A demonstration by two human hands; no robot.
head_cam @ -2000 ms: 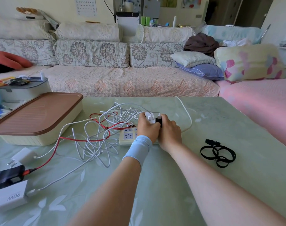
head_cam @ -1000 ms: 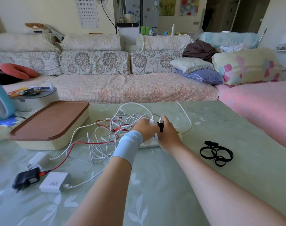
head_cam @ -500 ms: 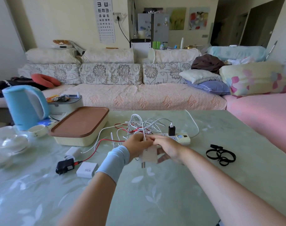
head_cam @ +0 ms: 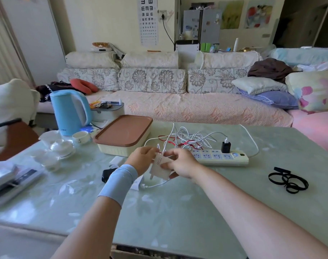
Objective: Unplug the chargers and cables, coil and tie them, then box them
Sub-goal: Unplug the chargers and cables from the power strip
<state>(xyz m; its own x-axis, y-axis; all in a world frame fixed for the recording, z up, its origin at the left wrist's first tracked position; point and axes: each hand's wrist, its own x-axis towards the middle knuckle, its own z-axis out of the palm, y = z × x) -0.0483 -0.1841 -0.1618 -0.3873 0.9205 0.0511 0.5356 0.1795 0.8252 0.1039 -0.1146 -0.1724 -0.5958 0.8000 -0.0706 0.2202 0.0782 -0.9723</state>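
My left hand (head_cam: 143,159) and my right hand (head_cam: 182,163) both hold a white charger (head_cam: 159,170) above the table, prongs pointing down. Its white cable runs from its top into a tangle of white and red cables (head_cam: 185,140) behind. A cream power strip (head_cam: 221,158) lies to the right with one black charger (head_cam: 226,146) plugged in. A black charger (head_cam: 106,174) and another white charger (head_cam: 138,184) lie partly hidden behind my left wrist. The cream box with a brown lid (head_cam: 124,135) stands shut at left. Black ties (head_cam: 288,181) lie at right.
A blue kettle (head_cam: 70,112), white cups and bowls (head_cam: 62,146) and flat items (head_cam: 11,180) fill the table's left side. A sofa with cushions (head_cam: 178,101) runs behind the green table (head_cam: 178,212).
The white charger came out of the power strip and both hands brought it towards me. The view tilted up and pulled back, showing the kettle and cups.
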